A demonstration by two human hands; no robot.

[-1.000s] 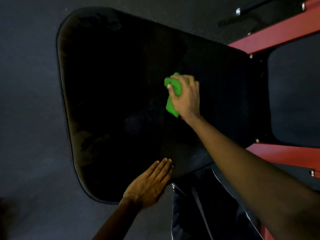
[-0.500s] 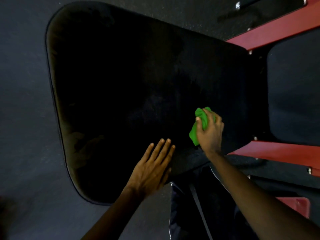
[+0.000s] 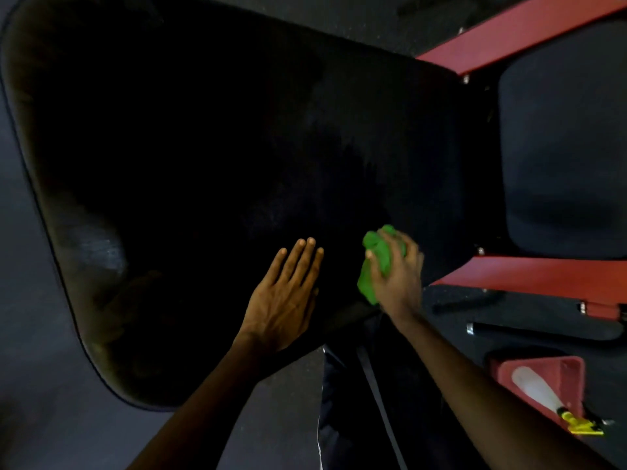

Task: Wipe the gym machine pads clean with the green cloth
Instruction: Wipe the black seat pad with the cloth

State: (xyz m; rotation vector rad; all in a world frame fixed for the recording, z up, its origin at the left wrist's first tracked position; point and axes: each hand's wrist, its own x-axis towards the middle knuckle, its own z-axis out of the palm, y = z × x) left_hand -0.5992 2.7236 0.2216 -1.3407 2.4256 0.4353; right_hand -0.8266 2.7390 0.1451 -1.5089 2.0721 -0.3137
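The right hand (image 3: pixel 398 276) has slid the bunched green cloth (image 3: pixel 376 262) down to the big black pad's (image 3: pixel 203 147) near edge, gripping it; unwiped pad lies leftward, past the flat, open left hand (image 3: pixel 285 296).

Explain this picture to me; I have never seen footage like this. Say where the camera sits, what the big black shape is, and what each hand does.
The camera sits on a person's head and looks down at their own arms. The big black shape is a gym machine pad, mounted on a red frame. The left hand rests flat on the pad with straight fingers. The right hand grips a bunched green cloth against the pad near its closer edge, as if to wipe it.
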